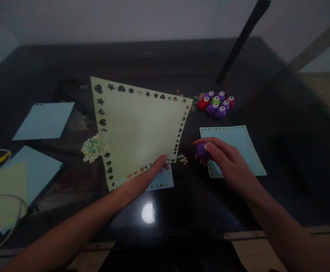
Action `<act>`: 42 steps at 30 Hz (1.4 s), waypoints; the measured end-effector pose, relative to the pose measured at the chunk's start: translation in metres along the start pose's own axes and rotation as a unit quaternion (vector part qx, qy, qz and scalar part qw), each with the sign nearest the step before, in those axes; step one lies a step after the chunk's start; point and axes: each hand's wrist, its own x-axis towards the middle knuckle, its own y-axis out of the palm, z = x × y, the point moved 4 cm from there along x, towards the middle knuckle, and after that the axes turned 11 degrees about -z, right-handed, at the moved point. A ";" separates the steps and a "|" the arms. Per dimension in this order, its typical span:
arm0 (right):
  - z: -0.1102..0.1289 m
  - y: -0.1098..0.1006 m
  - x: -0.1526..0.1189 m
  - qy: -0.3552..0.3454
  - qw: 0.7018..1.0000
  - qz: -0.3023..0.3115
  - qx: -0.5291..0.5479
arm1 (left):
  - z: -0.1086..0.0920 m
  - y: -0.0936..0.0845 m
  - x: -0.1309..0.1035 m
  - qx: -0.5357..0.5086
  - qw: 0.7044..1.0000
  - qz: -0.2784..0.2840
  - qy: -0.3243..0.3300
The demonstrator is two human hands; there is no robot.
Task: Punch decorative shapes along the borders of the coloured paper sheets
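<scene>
A large pale yellow-green sheet [142, 128] with star, heart and flower holes along its edges is held tilted above the dark table. My left hand [159, 165] pinches its lower right edge. Part of a blue punched sheet [165, 178] shows beneath it. Over the left edge of another blue sheet [242, 145], with small holes around its border, my right hand [224, 155] is closed on a purple craft punch [202, 150]. Small paper cutouts [183, 159] lie between the hands.
Several purple, red and green punches [216, 104] stand together at the back right. A heap of paper cutouts [93, 148] lies left of the big sheet. Blue sheets [44, 121], a yellow-green sheet [6, 196] and a white cable [20, 215] are at the left. A black pole [242, 41] rises behind.
</scene>
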 end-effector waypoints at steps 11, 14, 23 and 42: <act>-0.009 0.001 0.004 0.050 0.988 0.016 0.143 | 0.010 -0.003 -0.002 0.013 1.000 -0.006 -0.027; -0.008 -0.003 0.007 0.054 0.983 0.005 0.178 | 0.008 -0.003 -0.002 0.015 1.000 -0.018 -0.009; 0.004 -0.013 0.006 0.045 0.987 0.006 0.155 | 0.001 -0.010 -0.001 0.083 0.993 -0.067 0.041; -0.028 -0.074 0.087 -0.135 0.957 -0.201 -0.163 | -0.005 -0.011 0.003 0.002 0.987 -0.125 0.105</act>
